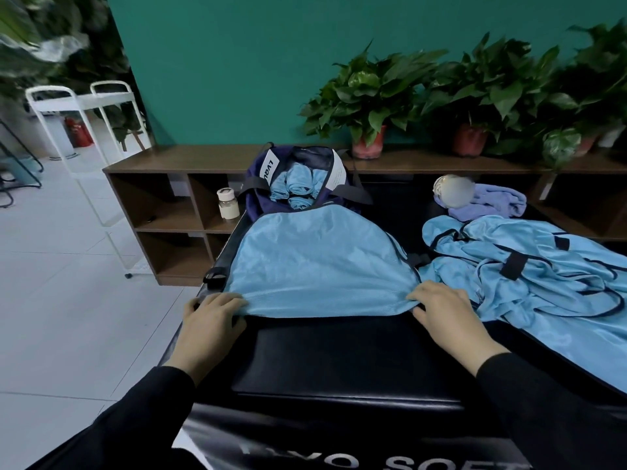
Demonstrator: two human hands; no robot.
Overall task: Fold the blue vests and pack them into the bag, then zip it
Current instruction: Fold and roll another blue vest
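A blurred round object [453, 191] sits unreadable; the vest pile [529, 273] runs off frame right.

Beyond the grip, potted plants [368, 96] stand on a brown shelf unit [163, 212]. A small white jar [228, 203] sits in it. A purple towel [492, 201] lies on the black desk [332, 354]. A white cart [84, 106] stands far left.

head view: worn on the person's head, faces forward and down, close over the black table [332, 351]
shared view: none, single camera
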